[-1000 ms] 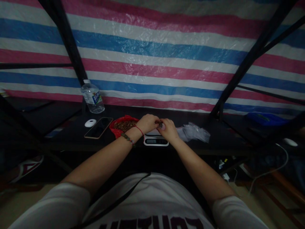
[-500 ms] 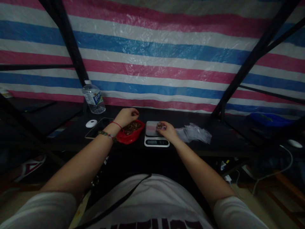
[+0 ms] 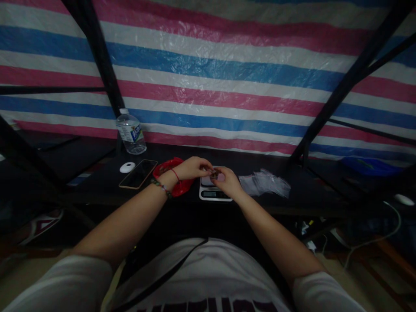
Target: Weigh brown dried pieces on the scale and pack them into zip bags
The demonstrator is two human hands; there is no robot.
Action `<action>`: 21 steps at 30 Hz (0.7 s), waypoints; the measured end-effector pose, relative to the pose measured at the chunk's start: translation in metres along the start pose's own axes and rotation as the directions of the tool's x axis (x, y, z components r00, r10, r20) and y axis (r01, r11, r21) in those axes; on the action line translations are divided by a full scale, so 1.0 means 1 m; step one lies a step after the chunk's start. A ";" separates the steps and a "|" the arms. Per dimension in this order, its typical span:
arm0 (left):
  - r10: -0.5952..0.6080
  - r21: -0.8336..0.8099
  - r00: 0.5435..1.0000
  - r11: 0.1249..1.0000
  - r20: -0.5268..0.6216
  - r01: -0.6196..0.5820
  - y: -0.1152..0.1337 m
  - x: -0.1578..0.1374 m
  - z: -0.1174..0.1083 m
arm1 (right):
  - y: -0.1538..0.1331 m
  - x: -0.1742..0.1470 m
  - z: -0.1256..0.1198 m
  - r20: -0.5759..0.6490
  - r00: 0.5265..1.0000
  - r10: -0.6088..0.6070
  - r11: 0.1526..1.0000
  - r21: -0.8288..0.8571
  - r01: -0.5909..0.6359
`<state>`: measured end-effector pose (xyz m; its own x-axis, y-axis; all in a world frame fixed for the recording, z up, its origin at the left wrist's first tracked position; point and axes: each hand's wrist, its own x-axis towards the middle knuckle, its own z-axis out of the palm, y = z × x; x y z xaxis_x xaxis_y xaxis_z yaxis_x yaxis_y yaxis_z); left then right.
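Over the digital kitchen scale (image 3: 216, 194), my right hand (image 3: 230, 184) is closed on a small clear plastic bag (image 3: 214, 175) with brown bits in it. My left hand (image 3: 191, 167) reaches across to that bag, its fingertips pinched together at the top of it. Whatever sits between those left fingertips is too small to make out. Under my left wrist lies an open red plastic bag (image 3: 182, 188), and my hand hides most of its brown contents. Several flat clear zip bags (image 3: 264, 183) lie in a pile to the right of the scale.
A phone (image 3: 139, 174) and a white rounded object (image 3: 127, 167) lie at the left. Behind them stands a clear plastic bottle (image 3: 132, 135). Dark metal posts (image 3: 108, 73) flank the black table, with a striped plastic sheet (image 3: 221, 99) at the back.
My left hand has moved right, from above the red plastic bag to the small bag in my right hand. My right hand stays over the scale. The view has shifted slightly.
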<state>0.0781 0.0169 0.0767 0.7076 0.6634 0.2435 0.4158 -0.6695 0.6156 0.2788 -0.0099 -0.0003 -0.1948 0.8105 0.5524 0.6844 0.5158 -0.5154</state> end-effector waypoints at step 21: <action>-0.115 0.139 0.965 0.979 -0.235 0.150 -0.019 -0.010 -0.028 | 0.002 0.002 -0.016 0.003 0.980 0.200 0.977 0.069 -0.200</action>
<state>0.0470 0.0318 0.0837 0.5012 0.7957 0.3402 0.5925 -0.6021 0.5352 0.2909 -0.0114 0.0100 -0.0559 0.8981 0.4361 0.6596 0.3611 -0.6592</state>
